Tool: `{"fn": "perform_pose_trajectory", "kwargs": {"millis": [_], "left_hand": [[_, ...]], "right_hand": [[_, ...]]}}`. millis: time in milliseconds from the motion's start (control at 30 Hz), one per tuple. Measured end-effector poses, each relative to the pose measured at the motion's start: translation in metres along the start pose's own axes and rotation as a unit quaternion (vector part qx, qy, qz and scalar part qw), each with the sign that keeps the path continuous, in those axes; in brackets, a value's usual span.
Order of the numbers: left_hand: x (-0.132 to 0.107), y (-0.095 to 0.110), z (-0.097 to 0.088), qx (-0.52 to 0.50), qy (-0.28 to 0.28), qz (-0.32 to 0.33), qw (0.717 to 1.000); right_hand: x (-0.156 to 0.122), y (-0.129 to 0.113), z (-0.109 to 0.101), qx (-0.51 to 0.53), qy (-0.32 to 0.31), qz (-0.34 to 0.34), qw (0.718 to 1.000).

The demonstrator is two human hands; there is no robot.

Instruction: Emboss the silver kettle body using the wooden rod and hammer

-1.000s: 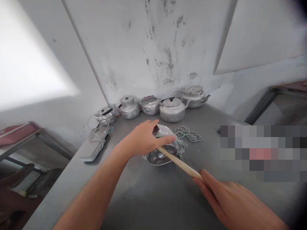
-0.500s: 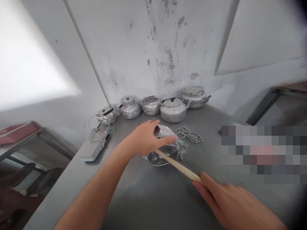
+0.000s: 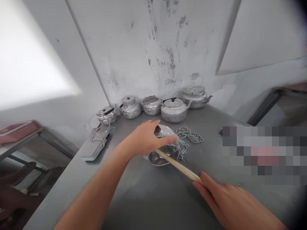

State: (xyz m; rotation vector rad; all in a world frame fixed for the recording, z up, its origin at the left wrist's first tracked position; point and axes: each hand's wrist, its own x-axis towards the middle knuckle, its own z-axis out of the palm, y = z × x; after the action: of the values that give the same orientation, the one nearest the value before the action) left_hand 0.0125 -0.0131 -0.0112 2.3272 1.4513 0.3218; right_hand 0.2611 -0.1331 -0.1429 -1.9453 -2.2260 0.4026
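A crinkled silver aluminium pot (image 3: pixel 168 129) lies tipped on the table, its open mouth turned toward me. My left hand (image 3: pixel 146 137) is over its left side, holding it with the thumb stretched across the top; the fingertips are partly hidden. In my right hand (image 3: pixel 220 195) is a pale wooden stick (image 3: pixel 181 166), gripped near its lower end. The stick's far end reaches the pot's mouth under my left hand, and its tip is hidden. Green-and-white cord (image 3: pixel 188 134) lies looped beside the pot, with some of it against the pot's right side.
Several silver kettles (image 3: pixel 174 114) stand along the wall at the back of the grey table (image 3: pixel 144 198). A grey power bank (image 3: pixel 94 150) with a white cable lies at the left edge. A pink basket (image 3: pixel 19 130) sits on a side table. A blurred-out patch covers the right.
Almost nothing differs. The view has shifted very slightly; both hands, the stick and the pot keep their positions.
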Motion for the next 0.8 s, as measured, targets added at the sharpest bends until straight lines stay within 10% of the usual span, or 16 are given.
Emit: {"fn": "perform_pose_trajectory", "kwargs": {"millis": [800], "left_hand": [[0.0009, 0.001, -0.0007, 0.002, -0.002, 0.003, 1.0]], "right_hand": [[-0.0002, -0.0045, -0.0032, -0.029, -0.022, 0.025, 0.999]]}}
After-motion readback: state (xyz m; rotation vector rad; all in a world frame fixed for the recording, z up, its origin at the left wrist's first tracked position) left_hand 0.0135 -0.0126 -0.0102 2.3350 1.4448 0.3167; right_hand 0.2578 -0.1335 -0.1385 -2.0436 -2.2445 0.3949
